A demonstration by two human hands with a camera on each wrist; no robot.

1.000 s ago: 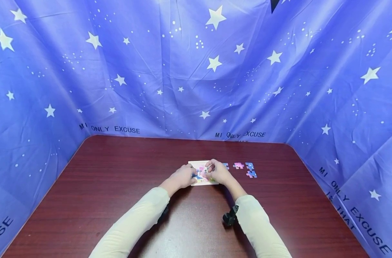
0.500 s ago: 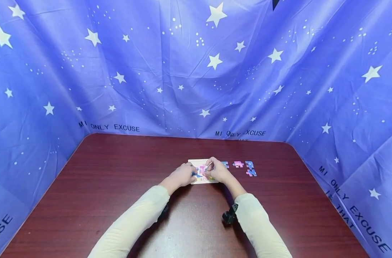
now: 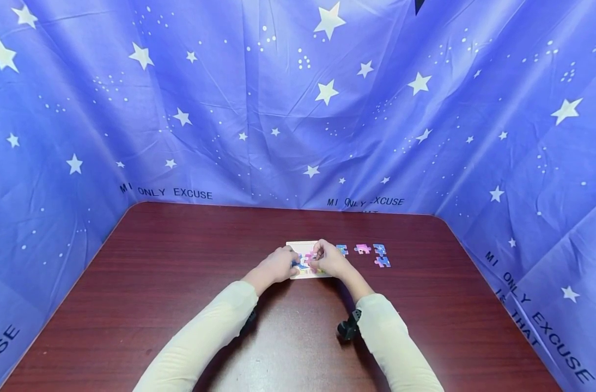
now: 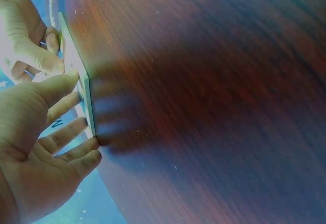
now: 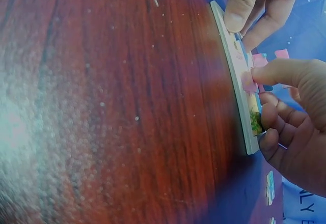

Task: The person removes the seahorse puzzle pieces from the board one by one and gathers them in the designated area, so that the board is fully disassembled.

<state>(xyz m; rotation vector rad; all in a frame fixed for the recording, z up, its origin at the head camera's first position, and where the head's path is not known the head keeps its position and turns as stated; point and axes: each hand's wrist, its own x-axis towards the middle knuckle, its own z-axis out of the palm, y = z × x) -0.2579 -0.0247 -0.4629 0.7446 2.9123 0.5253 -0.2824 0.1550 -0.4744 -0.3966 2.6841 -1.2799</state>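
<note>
A pale-rimmed jigsaw puzzle board (image 3: 302,244) lies on the table in the head view, with colourful pieces in it. My left hand (image 3: 278,265) rests on its left end; in the left wrist view the thumb (image 4: 69,84) lies at the front rim and the fingers are spread over the side. My right hand (image 3: 332,260) is over the board's right part. Between its thumb and fingers it pinches a pink puzzle piece (image 5: 249,83), tilted up from the board in the right wrist view. My hands hide much of the picture.
Several loose puzzle pieces lie right of the board: a blue one (image 3: 343,250) beside my right hand, a pink one (image 3: 363,249), and blue ones (image 3: 379,249) farther right. The dark red table (image 3: 200,239) is bordered by a blue star-patterned curtain (image 3: 278,109).
My right fingers shift slightly over the board with the pink puzzle piece. My left hand stays in place on the board, and the loose pieces have not moved.
</note>
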